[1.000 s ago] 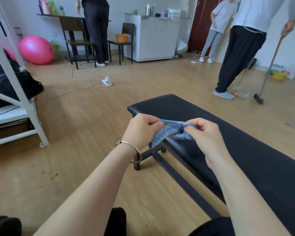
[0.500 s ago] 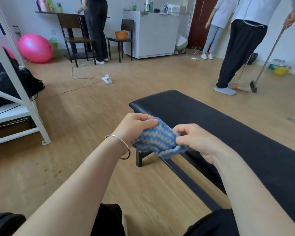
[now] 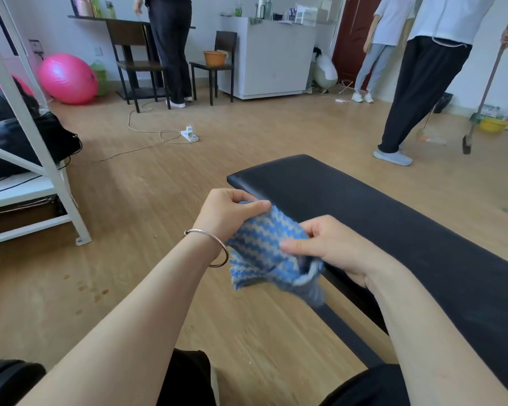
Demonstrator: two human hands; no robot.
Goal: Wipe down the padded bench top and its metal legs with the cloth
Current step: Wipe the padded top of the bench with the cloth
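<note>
Cloth (image 3: 264, 244) gripped by left hand (image 3: 226, 213) and right hand (image 3: 330, 247), seemingly just off bench (image 3: 364, 206); person (image 3: 417, 83) sweeping beyond.

— What is sitting well ahead of the left hand (image 3: 229, 213)?
— A pink ball (image 3: 68, 79) is resting on the wooden floor (image 3: 159, 186) by the far wall, and a white power strip (image 3: 189, 135) is lying nearer. A white rack (image 3: 43, 153) is standing off to the left, carrying black bags (image 3: 21, 139).
— And beyond the right hand (image 3: 332, 247)?
— A person in dark trousers (image 3: 423, 92) is holding a broom (image 3: 485, 92). Farther back, a white cabinet (image 3: 273, 60) is standing beside a dark red door (image 3: 352, 33), and an orange bowl (image 3: 214, 57) is sitting on a chair (image 3: 227, 41).
</note>
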